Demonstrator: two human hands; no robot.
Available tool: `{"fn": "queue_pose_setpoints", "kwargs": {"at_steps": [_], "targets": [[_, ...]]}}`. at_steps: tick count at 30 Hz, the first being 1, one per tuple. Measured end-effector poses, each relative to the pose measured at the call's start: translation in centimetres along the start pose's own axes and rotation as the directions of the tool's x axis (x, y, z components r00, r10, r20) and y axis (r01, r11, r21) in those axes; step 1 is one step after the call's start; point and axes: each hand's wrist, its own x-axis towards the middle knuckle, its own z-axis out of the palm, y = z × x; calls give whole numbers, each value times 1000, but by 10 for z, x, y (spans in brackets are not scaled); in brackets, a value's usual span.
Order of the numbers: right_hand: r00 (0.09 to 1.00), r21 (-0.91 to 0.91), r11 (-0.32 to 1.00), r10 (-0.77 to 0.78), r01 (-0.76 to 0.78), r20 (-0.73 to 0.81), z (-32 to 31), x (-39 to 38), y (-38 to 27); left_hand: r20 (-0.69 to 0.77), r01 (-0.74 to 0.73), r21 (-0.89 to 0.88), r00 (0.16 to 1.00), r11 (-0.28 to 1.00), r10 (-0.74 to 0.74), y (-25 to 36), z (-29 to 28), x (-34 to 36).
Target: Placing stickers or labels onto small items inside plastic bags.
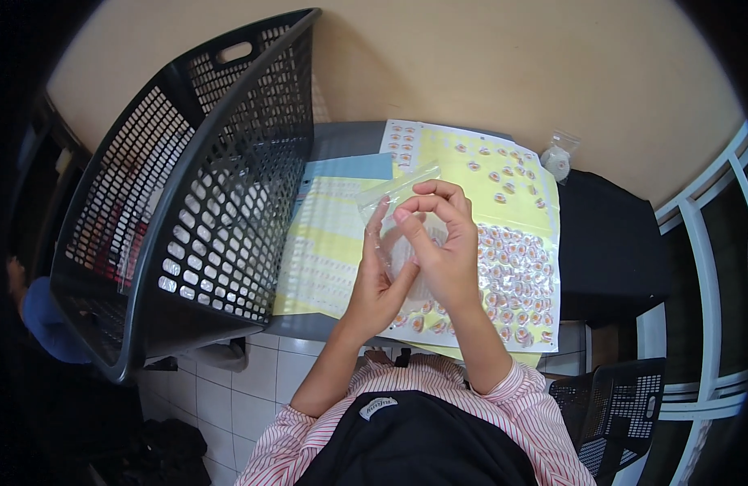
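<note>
A clear plastic zip bag (400, 189) is between my hands, above the sheets on the table. Something whitish and rounded shows low in the bag; my fingers partly hide it. My left hand (372, 293) supports the bag from the left, thumb across its front. On the other side my right hand (453, 253) is curled, thumb and fingertips pinched together at the bag's upper part. Beneath lies a yellow-and-white sheet (443, 182) bearing many small round pieces (516, 271) with orange-red centres, crowded in the near right part and scattered toward the far end.
A large black perforated basket (228, 194) rises at the left of the table. Against it lie a blue sheet (350, 167) and a pale yellow sheet (317, 259). Another filled clear bag (557, 162) stands at the far right. A second black basket (625, 413) sits low on the right.
</note>
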Motion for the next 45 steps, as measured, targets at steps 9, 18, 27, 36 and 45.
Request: {"fn": "queue_pose_setpoints", "kwargs": {"at_steps": [9, 18, 27, 36, 45], "targets": [[997, -118, 993, 10, -20, -82, -29, 2, 4, 54, -109, 104, 993, 989, 104, -19, 34, 9], [986, -193, 981, -56, 25, -156, -41, 4, 14, 80, -57, 92, 996, 994, 50, -23, 51, 13], [976, -202, 979, -66, 23, -209, -49, 9, 21, 98, -98, 177, 992, 979, 82, -29, 54, 16], [990, -264, 964, -62, 27, -127, -72, 11, 19, 142, -145, 145, 982, 979, 125, -35, 69, 23], [993, -155, 981, 122, -120, 0, -170, 1, 35, 204, -100, 34, 975, 994, 91, -29, 108, 41]]}}
